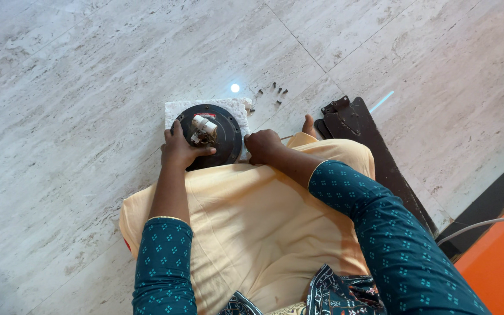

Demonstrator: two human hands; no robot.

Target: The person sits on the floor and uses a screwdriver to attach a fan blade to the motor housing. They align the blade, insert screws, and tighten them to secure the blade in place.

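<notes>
Round black motor housing (214, 135) sits on a white foam pad (173, 108), on the marble floor (77, 76), right at the near edge of the person's lap, w/ cream cloth (252, 221) butting against its lower rim. Pad edges show only at top & left; rest is under the disc. Open floor wide to the left & above; right side tighter: small dark screws (275, 93) scattered just beyond the pad's top-right corner, dark fan blade (374, 151) w/ bracket lying diagonal near the right knee, white cable (485, 223) & orange strip at far right. Housing is a flat disc, dull black, w/ white cylindrical parts & wire bundle at centre. Left hand (179, 149) rests on the left rim, fingers curled over the edge, thumb across the face, grip holding the disc. Right hand (262, 146) is clenched beside the right rim; can't tell if it holds anything.
</notes>
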